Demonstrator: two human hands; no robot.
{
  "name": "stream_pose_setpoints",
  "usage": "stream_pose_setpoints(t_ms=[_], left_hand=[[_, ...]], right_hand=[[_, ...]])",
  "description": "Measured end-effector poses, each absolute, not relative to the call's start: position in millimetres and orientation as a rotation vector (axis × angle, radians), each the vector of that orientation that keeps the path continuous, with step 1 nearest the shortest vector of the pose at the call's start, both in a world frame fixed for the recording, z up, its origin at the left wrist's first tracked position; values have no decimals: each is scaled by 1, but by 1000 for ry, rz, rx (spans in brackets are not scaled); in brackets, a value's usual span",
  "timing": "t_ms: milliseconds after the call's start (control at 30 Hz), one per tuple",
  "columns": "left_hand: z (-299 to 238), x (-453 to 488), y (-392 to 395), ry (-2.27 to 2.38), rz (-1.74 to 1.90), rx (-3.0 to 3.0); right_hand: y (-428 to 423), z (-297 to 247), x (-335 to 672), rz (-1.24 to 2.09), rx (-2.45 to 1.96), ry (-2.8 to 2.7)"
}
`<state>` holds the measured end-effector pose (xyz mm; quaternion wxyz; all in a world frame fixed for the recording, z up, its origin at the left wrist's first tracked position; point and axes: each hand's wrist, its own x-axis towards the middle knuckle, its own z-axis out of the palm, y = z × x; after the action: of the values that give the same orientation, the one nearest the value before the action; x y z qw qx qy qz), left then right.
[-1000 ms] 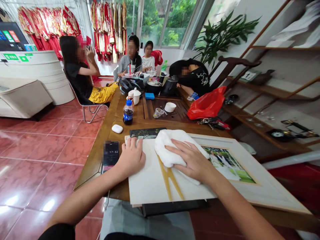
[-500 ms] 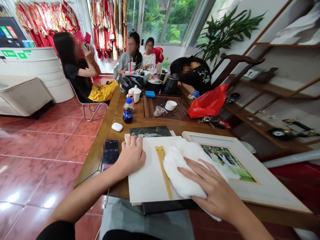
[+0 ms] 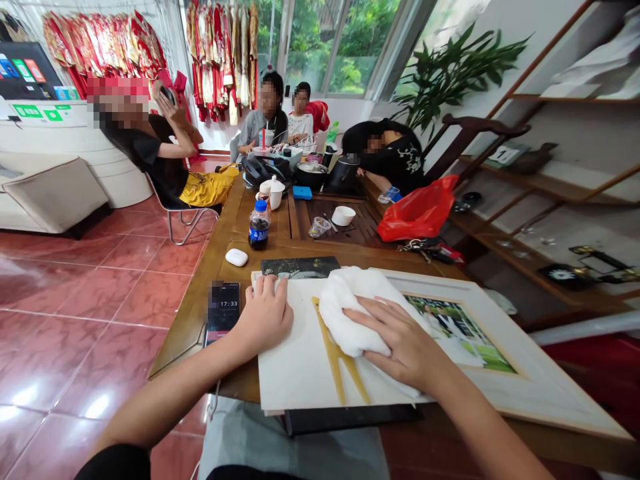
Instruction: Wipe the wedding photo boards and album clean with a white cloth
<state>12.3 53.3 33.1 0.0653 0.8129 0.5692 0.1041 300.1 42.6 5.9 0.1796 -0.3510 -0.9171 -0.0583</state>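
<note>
My right hand (image 3: 400, 343) lies flat, fingers spread, on a white cloth (image 3: 350, 310) that rests on a white board (image 3: 295, 363) at the near edge of the wooden table (image 3: 225, 233). A yellow forked stand piece (image 3: 337, 360) on the board shows under the cloth. My left hand (image 3: 265, 317) presses on the board's far left corner with fingers curled over its edge. A cream picture frame (image 3: 525, 387) with a photo (image 3: 450, 323) lies to the right of the board.
A phone (image 3: 223, 310) lies left of my left hand, with a white earbud case (image 3: 237, 257) and a cola bottle (image 3: 259, 227) beyond. A red plastic bag (image 3: 417, 210), cups and kettles stand farther back. Several seated people are at the far end. Shelves line the right wall.
My right hand slid the cloth toward me and to the right, then back up toward the middle of the board. My left hand stayed on the board's corner.
</note>
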Motion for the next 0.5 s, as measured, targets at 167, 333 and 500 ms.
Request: stream_pose_setpoints(t_ms=[167, 333, 500], left_hand=[[33, 13, 53, 1705, 332, 2450], [34, 13, 54, 1696, 324, 2456], [33, 13, 54, 1707, 323, 2466]], right_hand=[[-1, 3, 309, -183, -955, -2584], [-31, 1, 318, -230, -948, -2567], [-2, 5, 313, -268, -974, -2592]])
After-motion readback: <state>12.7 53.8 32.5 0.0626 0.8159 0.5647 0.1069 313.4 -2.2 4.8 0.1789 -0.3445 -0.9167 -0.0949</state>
